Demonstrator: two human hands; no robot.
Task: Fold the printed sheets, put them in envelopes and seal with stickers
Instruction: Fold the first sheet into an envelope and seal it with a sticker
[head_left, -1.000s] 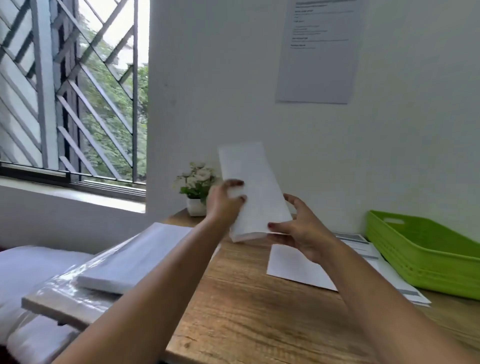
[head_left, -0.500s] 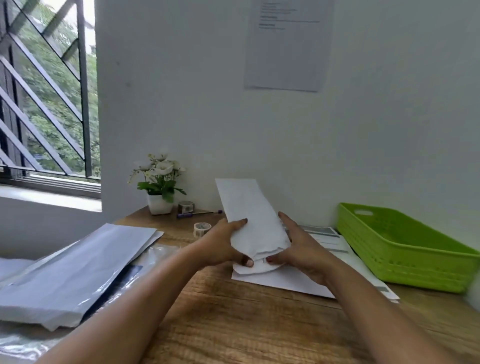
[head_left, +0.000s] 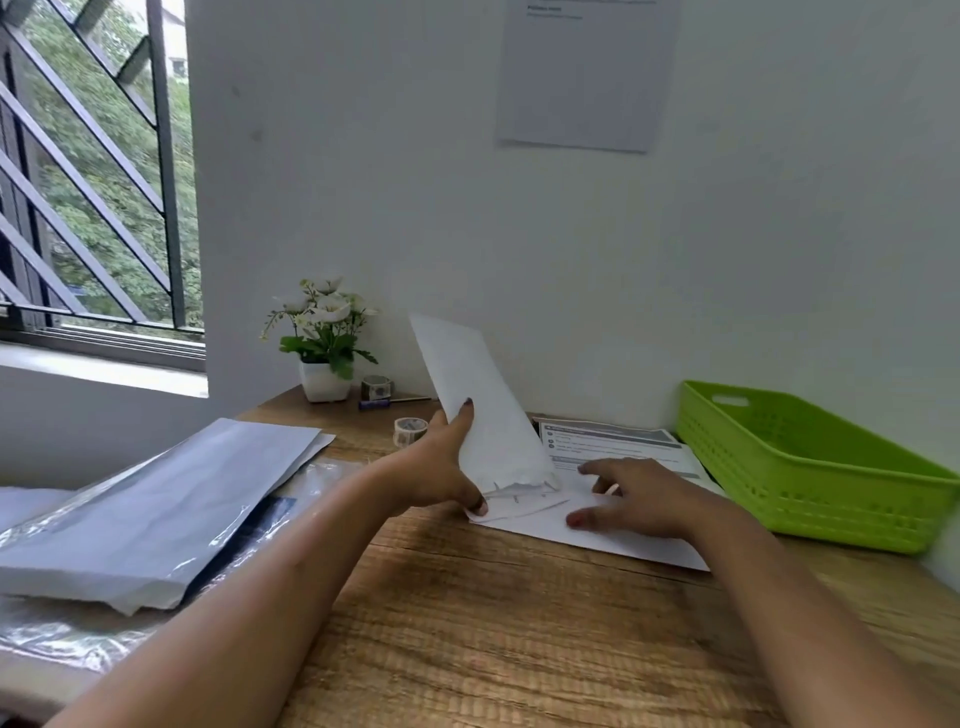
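A white envelope (head_left: 480, 402) stands tilted on its lower end on the wooden desk, its open mouth down with paper showing at the bottom. My left hand (head_left: 441, 467) grips its left edge near the bottom. To the right, my right hand (head_left: 631, 496) hovers with fingers spread just above a white sheet (head_left: 613, 535) lying flat. Printed sheets (head_left: 618, 441) lie behind it. Two sticker rolls sit behind: one near my left hand (head_left: 409, 430), one by the flower pot (head_left: 376, 387).
A green plastic basket (head_left: 800, 467) stands at the right against the wall. A plastic-wrapped pack of white envelopes (head_left: 156, 509) lies at the left over the desk edge. A small potted flower (head_left: 322, 343) and a pen (head_left: 392, 401) sit at the back.
The envelope came down from mid-air to rest on the desk. My right hand let go of it and moved right over the flat sheet. The view swung left and down.
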